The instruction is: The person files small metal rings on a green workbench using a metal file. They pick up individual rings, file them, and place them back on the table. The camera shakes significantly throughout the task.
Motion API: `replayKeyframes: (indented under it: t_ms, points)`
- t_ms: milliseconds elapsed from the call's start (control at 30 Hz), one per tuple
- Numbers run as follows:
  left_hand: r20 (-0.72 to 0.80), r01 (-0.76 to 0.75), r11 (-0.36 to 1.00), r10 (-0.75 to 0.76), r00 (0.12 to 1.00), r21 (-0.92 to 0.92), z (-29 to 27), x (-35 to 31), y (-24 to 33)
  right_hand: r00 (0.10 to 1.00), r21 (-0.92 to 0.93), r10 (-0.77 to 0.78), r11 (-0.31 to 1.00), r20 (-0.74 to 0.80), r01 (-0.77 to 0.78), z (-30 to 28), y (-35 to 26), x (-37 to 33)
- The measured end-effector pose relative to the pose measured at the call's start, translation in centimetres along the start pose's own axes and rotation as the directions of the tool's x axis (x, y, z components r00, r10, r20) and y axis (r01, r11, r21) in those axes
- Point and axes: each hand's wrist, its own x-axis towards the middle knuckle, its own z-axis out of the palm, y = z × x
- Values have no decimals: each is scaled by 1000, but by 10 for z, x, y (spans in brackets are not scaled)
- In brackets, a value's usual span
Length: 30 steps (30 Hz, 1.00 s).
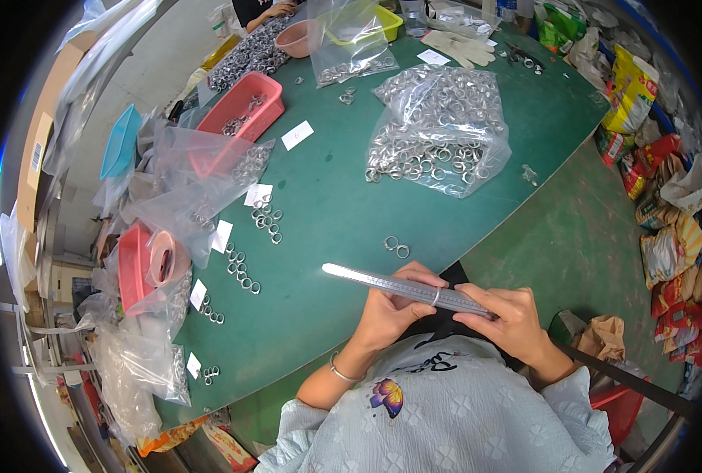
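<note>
A grey tapered ring mandrel [367, 278] with fine markings lies across both my hands, its narrow bright tip pointing left over the table edge. Around its thicker part sits a silver ring [436, 296]. My left hand [394, 309] is closed on the mandrel, its thumb and fingertips close beside the ring; whether they touch it I cannot tell. Gripping the thick end is my right hand [509, 317], thumb below and fingers above. Two loose rings [397, 247] lie on the green table just beyond the mandrel.
A clear bag of silver rings [438, 130] sits at the far middle. Small ring groups [242, 268] lie beside white paper slips along the left. Red baskets [240, 110] and plastic bags line the left side; another person's hand [276, 11] shows at the back. Coloured packages [631, 91] pile up right.
</note>
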Motion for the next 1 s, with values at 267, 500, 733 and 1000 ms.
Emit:
replayKeyframes:
  t_ms: [267, 500, 733, 1000]
  points:
    - [10, 8, 1000, -8, 1000, 5, 0, 0, 2, 1000, 23, 13, 1000, 4, -13, 1, 1, -1]
    - [-14, 47, 998, -46, 999, 49, -1, -2, 7, 1000, 26, 22, 999, 13, -22, 3, 1, -2]
    - [-42, 60, 998, -59, 997, 12, -2, -5, 1, 999, 3, 24, 1000, 28, -24, 6, 0, -1]
    - [-14, -13, 999, 13, 1000, 41, -5, -6, -4, 1000, -22, -14, 1000, 14, 14, 5, -1, -1]
